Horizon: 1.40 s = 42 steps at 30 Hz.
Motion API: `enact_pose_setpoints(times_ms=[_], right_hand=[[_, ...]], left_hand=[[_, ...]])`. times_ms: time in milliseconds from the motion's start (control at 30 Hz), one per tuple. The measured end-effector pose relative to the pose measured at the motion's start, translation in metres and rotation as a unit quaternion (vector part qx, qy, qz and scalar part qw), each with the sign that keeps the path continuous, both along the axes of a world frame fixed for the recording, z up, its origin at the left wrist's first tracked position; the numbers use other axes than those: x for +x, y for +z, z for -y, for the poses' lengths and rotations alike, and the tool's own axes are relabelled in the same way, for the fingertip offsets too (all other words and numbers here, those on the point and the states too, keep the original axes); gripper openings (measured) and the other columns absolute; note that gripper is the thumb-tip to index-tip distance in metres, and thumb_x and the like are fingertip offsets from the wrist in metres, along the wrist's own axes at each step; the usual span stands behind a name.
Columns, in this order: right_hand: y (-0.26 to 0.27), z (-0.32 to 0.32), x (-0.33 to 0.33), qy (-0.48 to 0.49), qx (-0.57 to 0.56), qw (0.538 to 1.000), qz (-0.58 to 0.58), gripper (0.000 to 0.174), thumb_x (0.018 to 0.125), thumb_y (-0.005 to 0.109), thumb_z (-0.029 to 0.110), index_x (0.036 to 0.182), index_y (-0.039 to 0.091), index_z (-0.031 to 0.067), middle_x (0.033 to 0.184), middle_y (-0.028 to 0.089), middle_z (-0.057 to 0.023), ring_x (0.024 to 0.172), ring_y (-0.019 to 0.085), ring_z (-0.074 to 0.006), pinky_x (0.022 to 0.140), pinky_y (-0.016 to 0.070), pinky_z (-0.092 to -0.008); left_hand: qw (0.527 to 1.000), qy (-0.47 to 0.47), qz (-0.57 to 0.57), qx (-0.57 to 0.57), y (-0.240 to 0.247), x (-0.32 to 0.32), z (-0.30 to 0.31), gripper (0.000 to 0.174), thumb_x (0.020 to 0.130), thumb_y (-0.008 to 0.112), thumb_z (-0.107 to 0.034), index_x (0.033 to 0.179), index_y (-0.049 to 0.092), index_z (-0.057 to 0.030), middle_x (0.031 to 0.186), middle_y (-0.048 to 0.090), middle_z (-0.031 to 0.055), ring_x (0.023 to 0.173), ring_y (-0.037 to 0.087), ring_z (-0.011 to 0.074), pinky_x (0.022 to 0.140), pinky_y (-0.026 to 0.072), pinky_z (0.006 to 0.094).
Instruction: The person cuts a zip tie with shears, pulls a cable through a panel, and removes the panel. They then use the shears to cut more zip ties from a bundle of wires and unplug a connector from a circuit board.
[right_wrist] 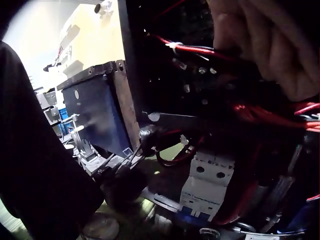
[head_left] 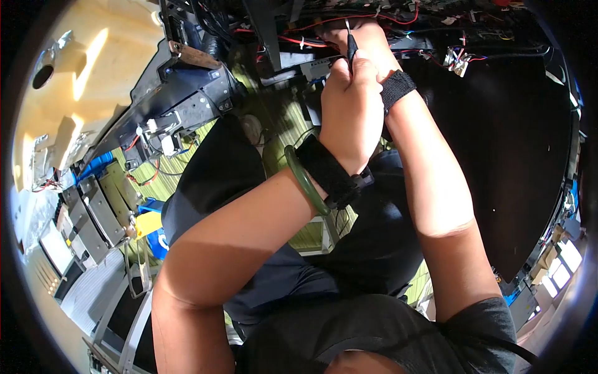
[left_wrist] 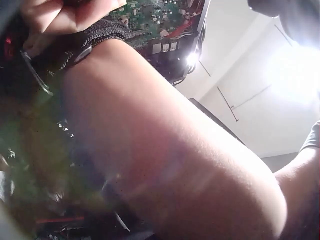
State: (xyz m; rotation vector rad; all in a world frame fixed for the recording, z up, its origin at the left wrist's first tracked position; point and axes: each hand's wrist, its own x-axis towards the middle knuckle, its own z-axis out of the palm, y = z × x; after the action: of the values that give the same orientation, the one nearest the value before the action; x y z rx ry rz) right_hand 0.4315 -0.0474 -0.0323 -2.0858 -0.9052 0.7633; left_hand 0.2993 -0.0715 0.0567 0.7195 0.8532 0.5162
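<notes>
In the head view my left hand (head_left: 352, 109) grips a slim screwdriver (head_left: 352, 48) by its black handle, its bare metal end pointing up toward the wiring. Just beyond it lies my right hand (head_left: 370, 47), partly covered by the left hand and tool. The right wrist view shows bent right-hand fingers (right_wrist: 270, 47) beside a red and black wire bundle (right_wrist: 200, 49); I cannot tell whether they hold anything. Curled left-hand fingers appear in the left wrist view above the strapped right forearm (left_wrist: 165, 135). Near the hands is a green circuit board (left_wrist: 150, 20).
Below the wiring stands a white circuit breaker (right_wrist: 207, 185). A large black panel (head_left: 498, 162) fills the right side, and a cream-coloured panel (head_left: 93, 75) rises at the left. A black metal bracket (head_left: 199, 100) juts in at upper left. Loose connectors (head_left: 458, 62) hang at upper right.
</notes>
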Motion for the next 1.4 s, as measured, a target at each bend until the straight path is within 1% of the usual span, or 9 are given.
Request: enact_pose_setpoints(times_ms=[100, 167, 267, 700, 767, 1200, 1300, 1367, 1400], right_hand=[[0.013, 0.000, 0.000, 0.068, -0.048, 0.995, 0.055, 0.036, 0.065, 0.072, 0.029, 0.069, 0.062, -0.0061, 0.069, 0.062, -0.0218, 0.061, 0.060, -0.0309, 0.061, 0.0478, -0.0365], [0.020, -0.001, -0.005, 0.040, -0.120, 0.992, 0.027, 0.017, 0.080, 0.064, 0.017, 0.091, 0.068, 0.0038, 0.070, 0.063, -0.0114, 0.063, 0.058, -0.0163, 0.060, 0.0465, -0.0262], [-0.003, 0.005, 0.003, 0.057, 0.025, 0.998, -0.016, 0.017, 0.079, 0.064, 0.015, 0.089, 0.068, 0.0016, 0.076, 0.065, -0.0102, 0.067, 0.059, -0.0162, 0.063, 0.0471, -0.0255], [0.012, 0.005, -0.002, 0.048, -0.009, 0.998, -0.032, 0.022, 0.078, 0.062, 0.014, 0.093, 0.066, -0.0018, 0.088, 0.067, -0.0113, 0.083, 0.062, -0.0178, 0.078, 0.0458, -0.0272], [0.004, 0.005, -0.001, 0.013, 0.066, 0.997, -0.045, 0.040, 0.064, 0.068, 0.028, 0.072, 0.060, -0.0101, 0.063, 0.059, -0.0209, 0.057, 0.054, -0.0258, 0.060, 0.0449, -0.0347], [0.008, 0.007, -0.005, -0.016, 0.059, 0.995, -0.072, 0.039, 0.066, 0.066, 0.026, 0.069, 0.057, -0.0116, 0.058, 0.056, -0.0199, 0.052, 0.049, -0.0224, 0.054, 0.0439, -0.0352], [0.004, 0.004, 0.001, 0.037, 0.075, 0.996, -0.032, 0.034, 0.068, 0.062, 0.023, 0.070, 0.059, -0.0101, 0.060, 0.057, -0.0199, 0.053, 0.052, -0.0224, 0.054, 0.0445, -0.0356], [0.020, 0.002, 0.002, 0.054, -0.094, 0.993, -0.039, 0.022, 0.080, 0.057, 0.015, 0.096, 0.065, 0.0015, 0.077, 0.065, -0.0082, 0.064, 0.057, -0.0164, 0.060, 0.0465, -0.0278], [0.027, 0.001, 0.000, 0.054, -0.094, 0.993, -0.039, 0.022, 0.080, 0.057, 0.015, 0.096, 0.065, 0.0015, 0.077, 0.065, -0.0082, 0.064, 0.057, -0.0164, 0.060, 0.0465, -0.0278]], left_hand=[[1.000, 0.000, -0.013, -0.003, -0.002, 0.002, 0.001, 0.029, 0.093, 0.042, -0.028, 0.075, 0.048, -0.0057, 0.063, 0.044, -0.0002, 0.052, 0.041, 0.0083, 0.049, 0.0358, 0.0218], [1.000, 0.004, -0.017, 0.016, -0.007, 0.004, 0.002, 0.029, 0.093, 0.042, -0.028, 0.075, 0.048, -0.0055, 0.063, 0.044, -0.0003, 0.052, 0.041, 0.0085, 0.048, 0.0358, 0.0220], [0.999, 0.007, -0.015, 0.028, -0.010, 0.004, 0.003, 0.030, 0.093, 0.042, -0.028, 0.075, 0.047, -0.0056, 0.063, 0.044, -0.0004, 0.052, 0.041, 0.0087, 0.048, 0.0358, 0.0221], [1.000, -0.011, -0.006, 0.016, -0.003, 0.002, 0.003, 0.026, 0.093, 0.042, -0.024, 0.076, 0.048, -0.0045, 0.064, 0.045, 0.0003, 0.053, 0.042, 0.0089, 0.049, 0.0355, 0.0225], [1.000, -0.010, -0.004, 0.018, -0.005, 0.003, 0.003, 0.026, 0.092, 0.041, -0.023, 0.076, 0.048, -0.0044, 0.065, 0.045, 0.0005, 0.054, 0.042, 0.0089, 0.049, 0.0354, 0.0226], [1.000, -0.013, 0.019, 0.010, -0.002, 0.000, 0.001, 0.027, 0.092, 0.042, -0.027, 0.077, 0.047, -0.0057, 0.064, 0.045, -0.0006, 0.054, 0.041, 0.0082, 0.050, 0.0355, 0.0220], [1.000, -0.011, 0.015, -0.007, 0.001, 0.001, -0.001, 0.028, 0.092, 0.043, -0.030, 0.077, 0.047, -0.0062, 0.064, 0.045, -0.0011, 0.054, 0.042, 0.0079, 0.050, 0.0359, 0.0216], [1.000, -0.010, 0.004, -0.010, 0.003, 0.001, -0.003, 0.028, 0.092, 0.044, -0.031, 0.077, 0.048, -0.0063, 0.065, 0.046, -0.0013, 0.055, 0.042, 0.0077, 0.051, 0.0360, 0.0215], [1.000, -0.001, 0.007, -0.009, 0.003, 0.001, -0.003, 0.029, 0.092, 0.045, -0.031, 0.077, 0.048, -0.0062, 0.065, 0.046, -0.0013, 0.055, 0.042, 0.0077, 0.051, 0.0361, 0.0215]])
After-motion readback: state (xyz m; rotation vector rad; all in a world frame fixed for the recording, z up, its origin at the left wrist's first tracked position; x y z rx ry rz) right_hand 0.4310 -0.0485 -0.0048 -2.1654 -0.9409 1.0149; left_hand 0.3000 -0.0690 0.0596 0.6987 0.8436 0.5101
